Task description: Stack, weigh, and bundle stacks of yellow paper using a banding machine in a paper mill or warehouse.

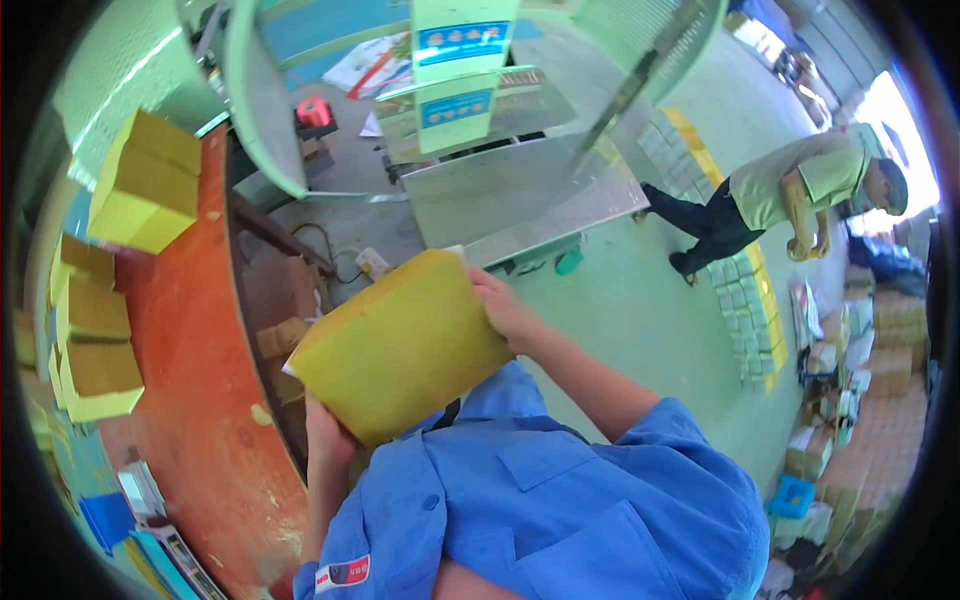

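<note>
In front of my chest I hold a yellow, block-shaped package, tilted, with white showing at two of its corners. My right hand grips its right side, the fingers partly hidden at the far edge. Around its lower left corner my left hand is closed, with most of its fingers out of sight beneath or behind the package. Just beyond the package stands a machine with a flat metal table.
Along my left runs a red-topped bench bearing yellow packages. A person in a light shirt leans forward at the right, beside rows of stacked bundles. A blue plastic stool stands at the lower right.
</note>
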`<state>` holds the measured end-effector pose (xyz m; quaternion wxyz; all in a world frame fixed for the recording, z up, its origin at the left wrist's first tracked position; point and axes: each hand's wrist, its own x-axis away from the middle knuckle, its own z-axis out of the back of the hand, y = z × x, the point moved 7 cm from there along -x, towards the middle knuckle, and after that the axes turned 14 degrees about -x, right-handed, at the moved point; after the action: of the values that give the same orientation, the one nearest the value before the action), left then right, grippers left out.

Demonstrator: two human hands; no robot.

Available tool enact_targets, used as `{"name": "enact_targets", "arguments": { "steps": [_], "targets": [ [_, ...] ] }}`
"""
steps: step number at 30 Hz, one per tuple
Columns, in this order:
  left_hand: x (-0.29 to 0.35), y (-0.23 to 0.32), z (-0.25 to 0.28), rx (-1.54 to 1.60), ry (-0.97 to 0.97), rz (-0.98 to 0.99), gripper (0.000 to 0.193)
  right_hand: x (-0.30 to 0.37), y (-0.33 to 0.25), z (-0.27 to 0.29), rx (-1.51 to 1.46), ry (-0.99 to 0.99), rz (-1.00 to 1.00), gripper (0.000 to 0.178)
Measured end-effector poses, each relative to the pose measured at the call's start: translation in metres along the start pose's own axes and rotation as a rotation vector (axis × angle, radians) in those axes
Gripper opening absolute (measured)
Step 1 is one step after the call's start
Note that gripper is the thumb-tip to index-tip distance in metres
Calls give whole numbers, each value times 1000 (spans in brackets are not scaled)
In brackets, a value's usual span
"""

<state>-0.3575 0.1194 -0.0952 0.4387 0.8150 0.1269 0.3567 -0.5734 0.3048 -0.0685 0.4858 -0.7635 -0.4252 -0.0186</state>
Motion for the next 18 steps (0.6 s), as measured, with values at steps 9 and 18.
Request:
{"name": "enact_targets", "arguments": {
  "steps": [9,18],
  "targets": [
    [-116,-106,-229,-334,-318,296,62,-4,-114,260,356,150,-132,50],
    [-216,-127,-364,-507,-265,258,74,-119,-229,349,520,35,-193,52]
  ]
}}
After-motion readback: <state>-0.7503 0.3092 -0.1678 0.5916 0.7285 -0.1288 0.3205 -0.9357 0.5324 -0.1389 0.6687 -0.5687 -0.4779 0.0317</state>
